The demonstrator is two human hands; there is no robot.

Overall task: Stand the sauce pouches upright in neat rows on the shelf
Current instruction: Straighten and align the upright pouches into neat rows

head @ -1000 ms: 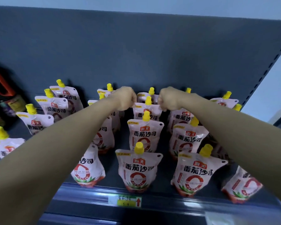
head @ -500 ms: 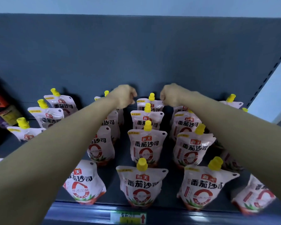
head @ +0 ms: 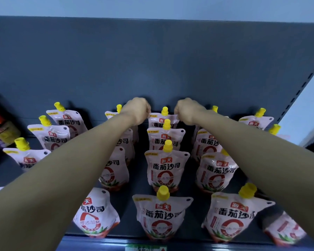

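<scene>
Several rows of white sauce pouches with yellow caps stand on the dark grey shelf against its back panel, each printed 海天 番茄沙司 above a red ring. Both arms reach to the back, centre frame: left hand and right hand are curled shut, pinching the top corners of the rearmost middle pouch. Since a second ago the view has dipped nearer the pouches. Orange-handled bottles sit blurred at far left. A green price tag peeks at the bottom edge, unreadable.
</scene>
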